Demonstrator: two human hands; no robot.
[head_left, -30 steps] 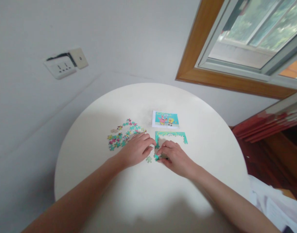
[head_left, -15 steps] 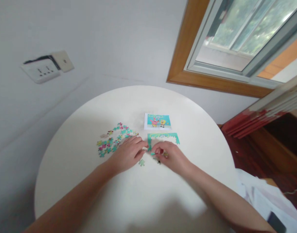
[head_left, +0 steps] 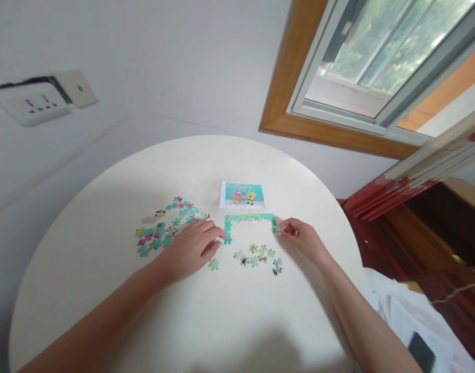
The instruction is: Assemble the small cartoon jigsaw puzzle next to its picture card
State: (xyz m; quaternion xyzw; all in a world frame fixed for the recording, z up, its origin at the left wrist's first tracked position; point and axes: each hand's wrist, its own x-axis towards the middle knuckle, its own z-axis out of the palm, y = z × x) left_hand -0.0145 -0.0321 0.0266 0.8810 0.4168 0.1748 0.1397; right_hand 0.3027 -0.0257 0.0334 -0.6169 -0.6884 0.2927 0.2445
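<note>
With thumb and fingertips pinched, my right hand (head_left: 302, 237) holds a small teal puzzle piece (head_left: 276, 228) against the lower end of the partial puzzle border's right side. The teal border (head_left: 228, 228) has a top row and two sides, with white tabletop inside. My left hand (head_left: 193, 242) rests palm down left of the border, thumb apart from the fingers, fingertips close to its left side; nothing shows in it. Beside and partly under that hand spreads a pile of loose puzzle pieces (head_left: 155, 235). Several more loose pieces (head_left: 254, 261) lie below the border.
A printed reference picture (head_left: 243, 196) of cartoon figures lies above the border on the round white table (head_left: 237, 316). One pale green piece (head_left: 214, 264) sits by my left thumb. A dark phone (head_left: 421, 352) lies on white cloth or paper at lower right.
My right hand has moved right, from the border's lower left to its right side, uncovering the loose pieces below. My left hand stays beside the border. The view has shifted slightly.
</note>
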